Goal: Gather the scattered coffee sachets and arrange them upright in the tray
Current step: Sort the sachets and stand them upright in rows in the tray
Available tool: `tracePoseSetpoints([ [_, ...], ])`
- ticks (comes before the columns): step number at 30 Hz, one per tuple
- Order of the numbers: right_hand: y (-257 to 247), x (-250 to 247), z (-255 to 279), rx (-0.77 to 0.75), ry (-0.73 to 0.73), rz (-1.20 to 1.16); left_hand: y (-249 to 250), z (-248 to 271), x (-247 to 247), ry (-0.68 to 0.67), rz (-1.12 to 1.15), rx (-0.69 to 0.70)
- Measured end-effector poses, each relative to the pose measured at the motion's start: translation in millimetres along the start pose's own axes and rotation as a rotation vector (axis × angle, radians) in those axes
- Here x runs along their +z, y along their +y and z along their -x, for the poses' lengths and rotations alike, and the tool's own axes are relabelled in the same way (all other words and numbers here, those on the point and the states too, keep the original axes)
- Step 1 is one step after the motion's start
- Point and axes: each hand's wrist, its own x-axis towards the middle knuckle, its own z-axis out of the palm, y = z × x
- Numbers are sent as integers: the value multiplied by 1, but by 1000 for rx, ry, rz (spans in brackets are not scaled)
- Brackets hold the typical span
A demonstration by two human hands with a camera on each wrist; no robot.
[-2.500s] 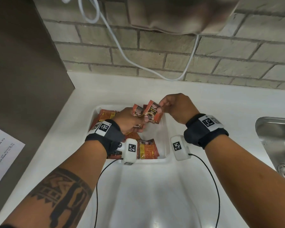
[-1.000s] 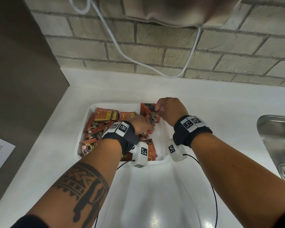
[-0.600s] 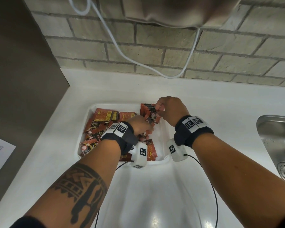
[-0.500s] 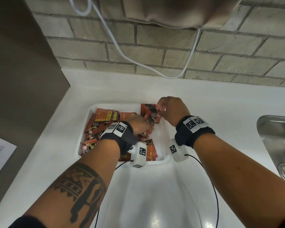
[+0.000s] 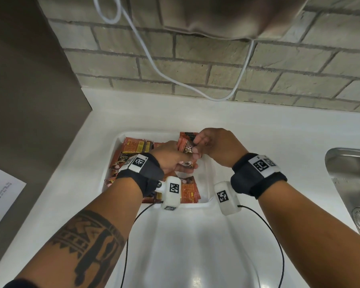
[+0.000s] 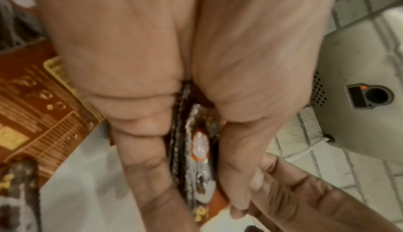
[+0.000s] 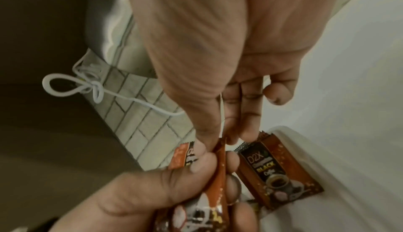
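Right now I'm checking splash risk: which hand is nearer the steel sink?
Right. The right hand is over the tray's far right corner, on the sink's side; the left hand is further left, mid-tray.

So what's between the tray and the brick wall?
Only bare white countertop separates the tray from the brick wall; a white cable hangs above. Head view.

The surface (image 5: 258,129) is white and smooth and runs up to a brick wall. A white tray (image 5: 112,150) sits on it near the middle, with red-brown coffee sachets (image 5: 134,145) lying inside. A sheet of paper (image 5: 0,196) with print lies at the left edge. A shiny metal sink (image 5: 349,183) is set into it on the right.
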Motion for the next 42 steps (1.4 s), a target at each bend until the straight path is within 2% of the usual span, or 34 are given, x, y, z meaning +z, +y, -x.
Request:
tracePoseSetpoints([
  [4, 0, -7, 1, 7, 12, -123, 3, 9, 0, 6, -37, 102],
  [8, 0, -15, -2, -3, 88, -48, 1, 12, -8, 143, -70, 119],
  [11, -1, -19, -6, -21, 106, 112, -1, 14, -18, 279, -71, 16],
  [14, -1, -15, -9, -46, 95, 250, 0, 16, -23, 318, -132, -123],
  [17, 1, -7, -14, -24, 79, 254, 0, 15, -20, 293, -240, -202],
  [22, 4, 3, -24, 43, 29, 324, -1, 6, -2, 165, -450, -264],
  [28, 3, 8, -32, 52, -9, 422, 4, -9, 16, 83, -639, -306],
  [42, 3, 6, -34, 56, 11, 390, 4, -30, 16, 92, -564, -295],
])
